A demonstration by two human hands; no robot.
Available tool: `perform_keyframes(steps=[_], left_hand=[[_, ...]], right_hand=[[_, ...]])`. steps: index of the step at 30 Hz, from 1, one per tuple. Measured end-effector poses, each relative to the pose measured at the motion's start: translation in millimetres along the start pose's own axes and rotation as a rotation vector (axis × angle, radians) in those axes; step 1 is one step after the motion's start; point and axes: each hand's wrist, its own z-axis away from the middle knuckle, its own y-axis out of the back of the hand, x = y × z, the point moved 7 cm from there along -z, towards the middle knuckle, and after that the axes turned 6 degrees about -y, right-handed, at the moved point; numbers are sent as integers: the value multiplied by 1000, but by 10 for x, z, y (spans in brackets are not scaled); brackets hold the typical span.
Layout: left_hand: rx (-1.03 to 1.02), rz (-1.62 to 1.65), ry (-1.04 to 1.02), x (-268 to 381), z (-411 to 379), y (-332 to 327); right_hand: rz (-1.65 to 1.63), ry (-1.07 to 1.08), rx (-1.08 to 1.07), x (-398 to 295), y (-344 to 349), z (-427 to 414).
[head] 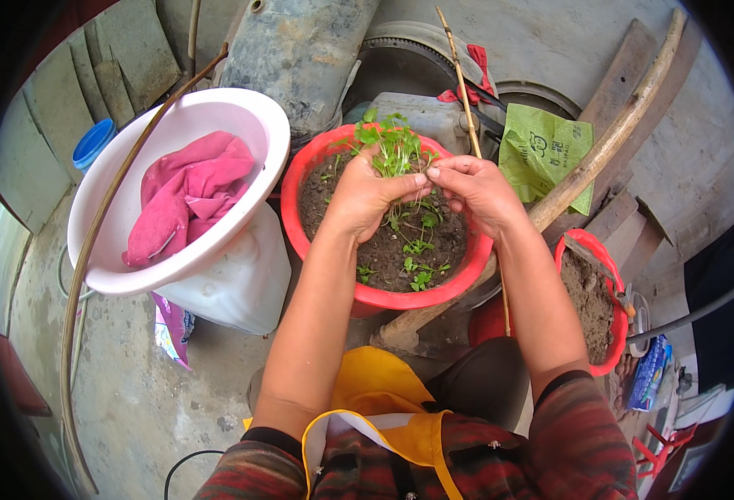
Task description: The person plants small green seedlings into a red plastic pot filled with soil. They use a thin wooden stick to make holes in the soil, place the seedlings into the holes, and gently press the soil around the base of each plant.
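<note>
A bunch of leafy green seedlings (395,150) is gripped in my left hand (367,194), its thin stems pointing down past my thumb. My right hand (479,190) meets the left at the thumbs, and its thumb and forefinger pinch a thin sprig at the bunch's right side. Both hands are above a round red plastic pot (398,302) filled with dark soil (379,265). Several small seedlings (420,245) stand or lie on that soil below my fingers. The fingers of my left hand are partly hidden behind the bunch.
At left, a white basin (92,256) holding a pink cloth (188,194) tilts on a white plastic jug (235,281); a bent stick (101,231) crosses it. A thick wooden pole (617,131) runs along the right, near a green bag (545,150) and a second soil-filled red pot (620,325).
</note>
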Motion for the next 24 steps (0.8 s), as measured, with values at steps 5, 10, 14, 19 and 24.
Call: perform_keyframes(steps=[5,10,14,19,24], left_hand=[[-33,-75,28,-24,6,-17],[-51,-61,36,-21,20,-47],[-56,-40,61,-11,25,-60],[-38,20,78,-1,26,-56],[-35,80,90,-8,29,-50]], right_hand=[[40,-74,-74,16,15,-78],[-64,-174,-170,47,25,-123],[-87,-162,-206,47,11,-100],[-136,-125,-185,34,6,-53],[-139,-98,-186,9,-21,-29]])
